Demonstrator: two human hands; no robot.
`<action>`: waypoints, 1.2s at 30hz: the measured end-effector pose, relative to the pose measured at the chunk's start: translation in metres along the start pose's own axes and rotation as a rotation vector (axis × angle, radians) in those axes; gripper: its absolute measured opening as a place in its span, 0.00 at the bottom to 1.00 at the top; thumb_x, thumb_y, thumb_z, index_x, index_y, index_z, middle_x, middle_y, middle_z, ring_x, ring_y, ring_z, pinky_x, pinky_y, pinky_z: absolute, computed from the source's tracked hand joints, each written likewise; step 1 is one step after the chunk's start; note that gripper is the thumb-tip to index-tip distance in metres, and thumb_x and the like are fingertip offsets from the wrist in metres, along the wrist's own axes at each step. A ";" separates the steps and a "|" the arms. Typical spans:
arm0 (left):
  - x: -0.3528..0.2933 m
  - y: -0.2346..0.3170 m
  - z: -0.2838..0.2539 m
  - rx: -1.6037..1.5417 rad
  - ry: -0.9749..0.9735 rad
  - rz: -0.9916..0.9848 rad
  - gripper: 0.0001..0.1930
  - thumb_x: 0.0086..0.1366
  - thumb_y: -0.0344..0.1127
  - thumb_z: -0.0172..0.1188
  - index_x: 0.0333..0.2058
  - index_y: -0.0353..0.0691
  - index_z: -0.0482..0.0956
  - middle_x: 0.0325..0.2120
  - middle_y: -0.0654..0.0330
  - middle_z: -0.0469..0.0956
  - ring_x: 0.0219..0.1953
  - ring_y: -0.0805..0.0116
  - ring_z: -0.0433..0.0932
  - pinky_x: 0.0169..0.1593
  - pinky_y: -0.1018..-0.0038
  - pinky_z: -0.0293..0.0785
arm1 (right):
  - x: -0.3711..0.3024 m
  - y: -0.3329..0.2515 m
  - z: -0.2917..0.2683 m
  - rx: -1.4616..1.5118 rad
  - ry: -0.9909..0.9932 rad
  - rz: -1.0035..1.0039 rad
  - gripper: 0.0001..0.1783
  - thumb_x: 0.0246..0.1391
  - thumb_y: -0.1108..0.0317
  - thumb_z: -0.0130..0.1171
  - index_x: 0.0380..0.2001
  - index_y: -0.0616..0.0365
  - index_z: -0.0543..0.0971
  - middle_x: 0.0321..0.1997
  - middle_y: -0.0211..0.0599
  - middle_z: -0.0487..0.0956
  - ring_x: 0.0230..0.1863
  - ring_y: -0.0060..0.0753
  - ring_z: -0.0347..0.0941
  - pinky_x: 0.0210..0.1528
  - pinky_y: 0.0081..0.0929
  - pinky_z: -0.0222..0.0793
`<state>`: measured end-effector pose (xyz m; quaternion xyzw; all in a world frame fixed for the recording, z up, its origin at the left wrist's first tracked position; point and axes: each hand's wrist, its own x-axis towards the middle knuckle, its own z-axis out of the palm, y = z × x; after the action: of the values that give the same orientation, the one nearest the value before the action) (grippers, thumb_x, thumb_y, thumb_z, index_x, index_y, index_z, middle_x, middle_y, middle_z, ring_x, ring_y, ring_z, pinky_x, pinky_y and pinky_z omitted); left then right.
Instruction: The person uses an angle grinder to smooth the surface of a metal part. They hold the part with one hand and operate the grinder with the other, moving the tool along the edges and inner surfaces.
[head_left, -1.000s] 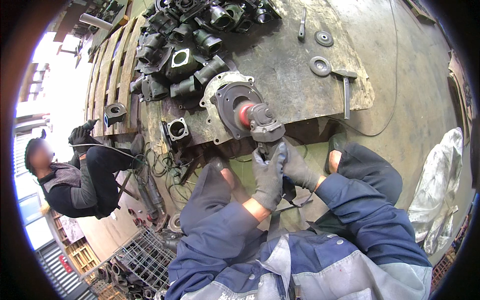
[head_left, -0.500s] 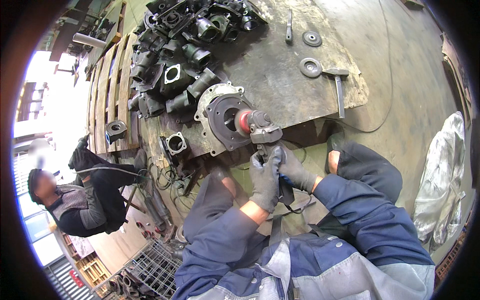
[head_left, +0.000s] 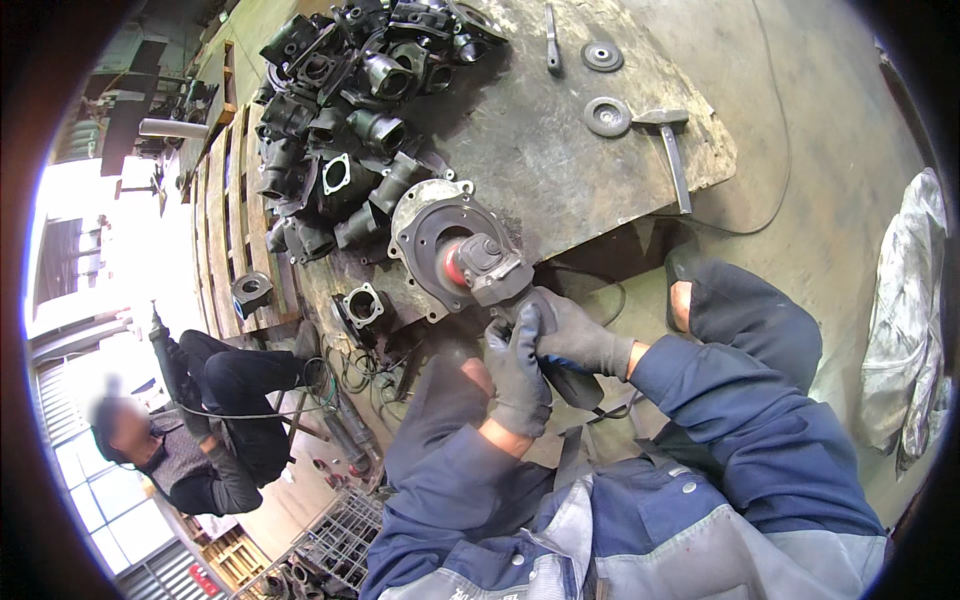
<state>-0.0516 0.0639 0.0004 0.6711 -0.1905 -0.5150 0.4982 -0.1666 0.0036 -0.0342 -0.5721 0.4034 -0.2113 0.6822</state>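
Note:
An angle grinder (head_left: 497, 272) with a red guard is gripped by both of my gloved hands. My left hand (head_left: 518, 378) is closed around its body on the left side. My right hand (head_left: 585, 332) wraps the body from the right, just above the blue-marked rear part. The grinder's head lies over a round dark metal flange (head_left: 420, 240) with bolt holes, and its disc is mostly hidden beneath the guard. I cannot tell whether disc and metal touch. A paler lobed edge shows behind the flange, which rests near the worktable's (head_left: 560, 170) front edge.
Black castings (head_left: 375, 130) are heaped at the back left. A hammer (head_left: 672, 155), two grinding discs (head_left: 607, 116) and a handled tool (head_left: 552, 40) lie on the right. Left are a pallet (head_left: 222, 215) and a seated co-worker (head_left: 200, 420) with a tool. Cables (head_left: 365, 370) cross the floor.
The grinder's head has moved left across the flange, and both hands have gone along with it. The whole view has shifted slightly. The co-worker's tool now shows more clearly.

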 end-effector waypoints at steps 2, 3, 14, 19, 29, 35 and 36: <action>0.002 0.003 0.001 -0.097 -0.033 0.023 0.22 0.75 0.50 0.63 0.54 0.36 0.77 0.45 0.63 0.81 0.46 0.75 0.78 0.51 0.72 0.76 | 0.003 -0.007 -0.002 -0.031 0.004 -0.040 0.29 0.54 0.58 0.63 0.56 0.62 0.72 0.54 0.58 0.77 0.59 0.62 0.75 0.63 0.47 0.71; 0.003 0.005 0.003 -0.144 -0.040 0.014 0.22 0.75 0.50 0.62 0.54 0.35 0.77 0.45 0.62 0.82 0.45 0.75 0.78 0.51 0.72 0.76 | 0.007 -0.010 -0.003 0.007 -0.027 0.046 0.32 0.50 0.63 0.65 0.58 0.63 0.71 0.54 0.52 0.78 0.58 0.51 0.75 0.63 0.41 0.71; 0.036 0.028 0.004 -0.213 -0.080 -0.101 0.23 0.73 0.46 0.68 0.54 0.32 0.75 0.45 0.59 0.81 0.44 0.75 0.79 0.49 0.76 0.77 | 0.033 -0.007 -0.002 0.475 0.034 0.086 0.27 0.54 0.63 0.67 0.55 0.63 0.77 0.48 0.39 0.83 0.48 0.30 0.76 0.55 0.34 0.76; 0.016 0.012 0.003 -0.209 -0.031 -0.058 0.22 0.72 0.45 0.69 0.52 0.33 0.76 0.44 0.60 0.81 0.44 0.76 0.78 0.49 0.76 0.76 | 0.013 0.003 -0.003 0.294 0.013 0.027 0.35 0.52 0.62 0.70 0.62 0.63 0.72 0.56 0.42 0.80 0.57 0.31 0.75 0.63 0.33 0.71; -0.005 -0.001 -0.003 -0.160 0.030 0.004 0.20 0.71 0.46 0.70 0.47 0.36 0.76 0.40 0.65 0.78 0.41 0.77 0.73 0.47 0.77 0.72 | -0.011 -0.008 -0.001 0.318 -0.111 0.067 0.36 0.47 0.71 0.67 0.62 0.61 0.70 0.55 0.34 0.77 0.55 0.25 0.71 0.64 0.30 0.69; 0.004 0.017 -0.005 -0.196 0.062 0.083 0.18 0.73 0.46 0.68 0.46 0.36 0.76 0.39 0.66 0.77 0.40 0.78 0.73 0.46 0.77 0.71 | 0.021 -0.017 0.000 0.330 -0.137 -0.041 0.38 0.51 0.61 0.74 0.62 0.62 0.71 0.57 0.38 0.80 0.56 0.28 0.74 0.63 0.34 0.72; 0.008 0.021 -0.005 -0.197 0.078 0.075 0.19 0.73 0.46 0.68 0.46 0.36 0.76 0.39 0.66 0.78 0.40 0.78 0.73 0.45 0.77 0.72 | 0.025 -0.018 0.001 0.374 -0.141 -0.032 0.37 0.53 0.59 0.73 0.62 0.61 0.71 0.56 0.39 0.80 0.54 0.28 0.75 0.62 0.33 0.73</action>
<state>-0.0390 0.0511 0.0142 0.6309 -0.1444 -0.4856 0.5875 -0.1479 -0.0197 -0.0246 -0.4552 0.2992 -0.2526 0.7997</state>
